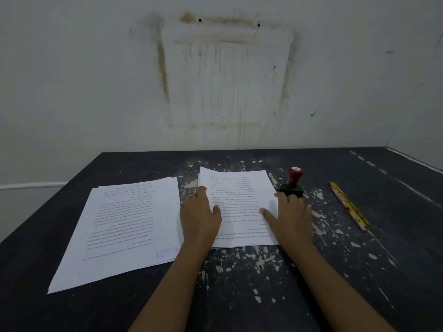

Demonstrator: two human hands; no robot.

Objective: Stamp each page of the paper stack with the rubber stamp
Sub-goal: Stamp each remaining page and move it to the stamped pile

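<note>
Between stamps, hands steadying the next page

Left hand and right hand lie flat and open on either side of the paper stack mid desk, thumbs on the top page, gripping nothing. The rubber stamp stands upright just off the stack's right edge, by the right fingers. The done pile sits toward the left edge. Next, I'd guess: right hand grabs the stamp while left pins the page
</note>
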